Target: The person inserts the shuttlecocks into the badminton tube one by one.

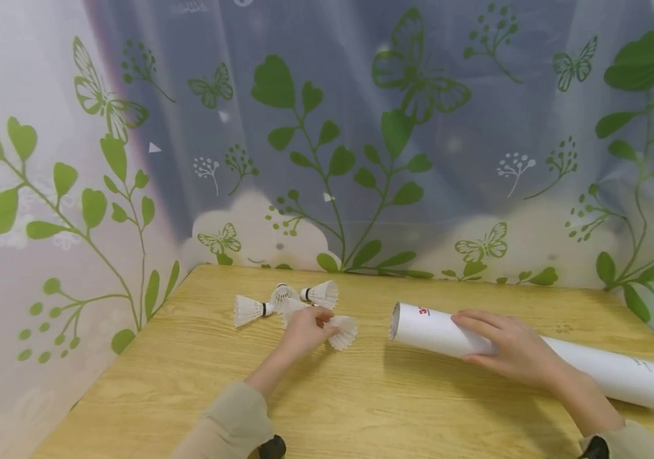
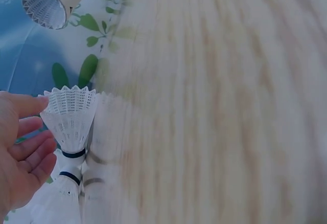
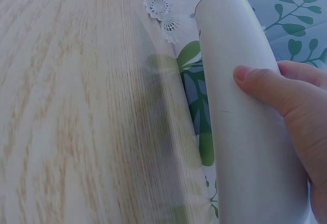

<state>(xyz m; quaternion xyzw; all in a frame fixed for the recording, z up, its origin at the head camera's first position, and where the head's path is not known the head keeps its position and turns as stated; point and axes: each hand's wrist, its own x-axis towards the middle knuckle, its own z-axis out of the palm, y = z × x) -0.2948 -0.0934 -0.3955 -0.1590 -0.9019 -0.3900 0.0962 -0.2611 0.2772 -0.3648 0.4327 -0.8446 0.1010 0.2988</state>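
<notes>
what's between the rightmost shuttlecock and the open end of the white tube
Nothing but bare wood-grain tabletop shows between the rightmost shuttlecock and the white tube in the head view.

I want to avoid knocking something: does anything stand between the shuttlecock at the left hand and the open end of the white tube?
Nothing visible does: only tabletop shows between this shuttlecock and the open end of the white tube. The other shuttlecocks lie farther from it.
</notes>
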